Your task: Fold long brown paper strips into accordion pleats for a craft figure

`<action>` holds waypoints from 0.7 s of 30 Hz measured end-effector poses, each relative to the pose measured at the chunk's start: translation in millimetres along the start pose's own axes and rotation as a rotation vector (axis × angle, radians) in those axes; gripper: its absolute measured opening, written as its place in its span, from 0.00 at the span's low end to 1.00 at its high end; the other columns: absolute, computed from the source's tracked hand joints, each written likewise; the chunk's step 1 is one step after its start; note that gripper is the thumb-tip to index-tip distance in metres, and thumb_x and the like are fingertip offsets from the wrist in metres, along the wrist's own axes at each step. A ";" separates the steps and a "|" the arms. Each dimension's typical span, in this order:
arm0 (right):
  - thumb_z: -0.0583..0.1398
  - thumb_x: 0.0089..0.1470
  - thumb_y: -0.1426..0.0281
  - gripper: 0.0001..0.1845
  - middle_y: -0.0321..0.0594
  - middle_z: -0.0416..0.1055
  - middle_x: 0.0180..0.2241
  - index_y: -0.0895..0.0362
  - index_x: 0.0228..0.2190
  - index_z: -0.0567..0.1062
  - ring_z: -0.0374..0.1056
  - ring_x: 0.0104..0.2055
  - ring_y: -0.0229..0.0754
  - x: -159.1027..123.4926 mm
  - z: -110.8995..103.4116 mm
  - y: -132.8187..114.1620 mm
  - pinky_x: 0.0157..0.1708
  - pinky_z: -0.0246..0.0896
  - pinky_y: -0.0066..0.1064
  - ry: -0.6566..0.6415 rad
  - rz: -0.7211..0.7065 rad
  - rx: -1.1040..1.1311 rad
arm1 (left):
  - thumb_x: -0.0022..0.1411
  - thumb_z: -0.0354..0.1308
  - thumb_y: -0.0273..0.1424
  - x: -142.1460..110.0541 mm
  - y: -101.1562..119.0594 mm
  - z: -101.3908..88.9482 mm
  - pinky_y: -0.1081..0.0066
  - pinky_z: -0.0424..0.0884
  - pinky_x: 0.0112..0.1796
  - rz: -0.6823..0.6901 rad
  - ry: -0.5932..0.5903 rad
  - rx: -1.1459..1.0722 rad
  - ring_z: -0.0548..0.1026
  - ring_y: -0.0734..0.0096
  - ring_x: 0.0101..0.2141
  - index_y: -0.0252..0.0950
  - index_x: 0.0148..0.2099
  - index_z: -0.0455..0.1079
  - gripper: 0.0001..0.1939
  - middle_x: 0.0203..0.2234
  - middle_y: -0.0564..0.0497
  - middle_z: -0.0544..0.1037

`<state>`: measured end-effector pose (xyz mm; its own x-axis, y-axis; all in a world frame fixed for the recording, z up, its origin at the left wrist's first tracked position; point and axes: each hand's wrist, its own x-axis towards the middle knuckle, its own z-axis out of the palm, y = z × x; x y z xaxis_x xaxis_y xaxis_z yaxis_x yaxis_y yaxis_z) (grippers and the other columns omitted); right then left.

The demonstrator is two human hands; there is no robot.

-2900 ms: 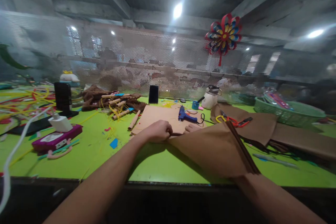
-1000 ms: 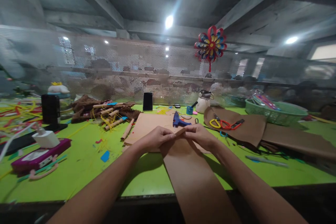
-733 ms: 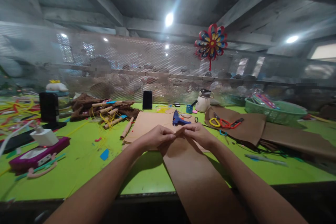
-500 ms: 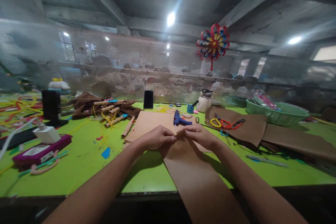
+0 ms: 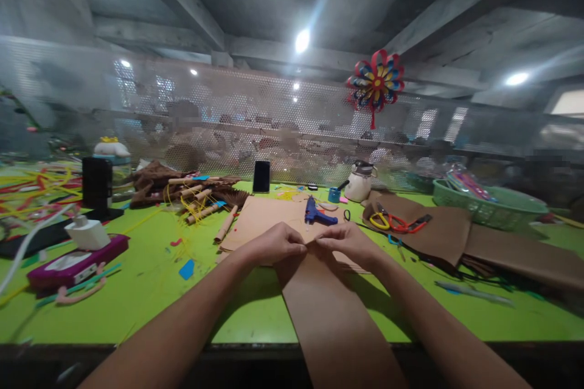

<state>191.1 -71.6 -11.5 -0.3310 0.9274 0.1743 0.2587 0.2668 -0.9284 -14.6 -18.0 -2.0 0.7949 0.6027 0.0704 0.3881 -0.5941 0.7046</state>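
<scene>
A long strip of brown paper (image 5: 333,316) runs from between my hands down over the table's front edge. My left hand (image 5: 280,243) pinches the strip's far end from the left. From the right, my right hand (image 5: 349,243) pinches the same end, its fingertips close to the left ones. The paper looks folded or gathered where the fingers meet; the fold itself is partly hidden. Just beyond the hands a blue glue gun (image 5: 319,213) lies on a stack of flat brown sheets (image 5: 255,216).
On the green table (image 5: 255,310), a purple power strip (image 5: 82,261) with a white plug sits left. Paper rolls (image 5: 201,206) and a phone (image 5: 261,176) stand behind. To the right are scissors (image 5: 401,223), brown paper (image 5: 442,225), a pen (image 5: 474,293) and a green basket (image 5: 506,206).
The fingers of both hands have drawn closer together at the paper's end. The strip's lower part has swung slightly left, and the whole view has shifted a little.
</scene>
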 end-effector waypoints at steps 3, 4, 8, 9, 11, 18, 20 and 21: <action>0.60 0.44 0.60 0.18 0.40 0.71 0.23 0.63 0.28 0.76 0.64 0.26 0.36 3.0 0.0 4.0 0.30 0.59 0.29 0.069 -0.040 -0.060 | 0.52 0.51 0.39 1.4 0.5 2.9 0.76 0.47 0.19 -0.022 -0.002 -0.035 0.51 0.81 0.17 0.31 0.24 0.66 0.16 0.14 0.58 0.57; 0.60 0.44 0.60 0.17 0.39 0.70 0.23 0.63 0.27 0.76 0.63 0.26 0.35 3.5 -0.6 4.7 0.29 0.58 0.28 0.087 -0.056 -0.077 | 0.52 0.51 0.39 1.7 1.0 3.9 0.77 0.47 0.18 -0.031 -0.001 -0.051 0.51 0.81 0.17 0.31 0.24 0.66 0.15 0.13 0.58 0.57; 0.60 0.45 0.62 0.15 0.38 0.69 0.23 0.62 0.26 0.76 0.63 0.26 0.35 4.0 -0.8 3.7 0.29 0.57 0.27 0.117 -0.117 -0.135 | 0.54 0.50 0.40 3.1 2.0 8.1 0.77 0.50 0.18 -0.025 0.005 -0.126 0.54 0.81 0.16 0.31 0.28 0.68 0.16 0.14 0.58 0.60; 0.60 0.45 0.62 0.14 0.38 0.70 0.24 0.62 0.26 0.76 0.63 0.27 0.36 4.0 0.1 2.8 0.30 0.57 0.27 0.126 -0.131 -0.150 | 0.55 0.50 0.41 3.8 1.5 9.1 0.77 0.52 0.19 -0.010 0.006 -0.144 0.56 0.81 0.17 0.31 0.30 0.68 0.17 0.15 0.57 0.62; 0.60 0.45 0.63 0.13 0.39 0.71 0.24 0.61 0.26 0.76 0.64 0.28 0.37 4.2 2.8 1.3 0.30 0.58 0.28 0.152 -0.161 -0.179 | 0.56 0.49 0.43 5.8 -0.5 10.8 0.78 0.54 0.20 0.018 0.023 -0.163 0.57 0.80 0.18 0.31 0.32 0.68 0.19 0.18 0.55 0.64; 0.59 0.46 0.62 0.13 0.40 0.71 0.25 0.60 0.27 0.76 0.65 0.29 0.38 7.1 6.7 8.1 0.31 0.59 0.28 0.184 -0.210 -0.167 | 0.57 0.46 0.45 10.4 -6.2 13.0 0.78 0.50 0.20 0.081 0.091 -0.053 0.53 0.80 0.19 0.30 0.25 0.65 0.22 0.16 0.56 0.59; 0.59 0.46 0.62 0.14 0.40 0.71 0.26 0.61 0.28 0.76 0.65 0.30 0.38 7.7 6.1 11.2 0.31 0.59 0.28 0.144 -0.187 -0.140 | 0.58 0.46 0.44 10.3 -5.2 13.7 0.78 0.51 0.21 0.089 0.094 -0.018 0.55 0.79 0.20 0.30 0.26 0.66 0.22 0.17 0.56 0.61; 0.59 0.46 0.62 0.15 0.40 0.71 0.27 0.61 0.29 0.76 0.65 0.30 0.38 8.0 6.0 12.4 0.31 0.59 0.28 0.133 -0.171 -0.131 | 0.58 0.46 0.44 10.4 -4.6 14.3 0.78 0.51 0.21 0.091 0.096 -0.001 0.56 0.79 0.20 0.30 0.27 0.67 0.21 0.18 0.55 0.62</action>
<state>186.2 -62.4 -23.6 -0.2604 0.8897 0.3749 0.3276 0.4467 -0.8326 -1.5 -16.6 -14.6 0.7788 0.5941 0.2013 0.3158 -0.6486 0.6926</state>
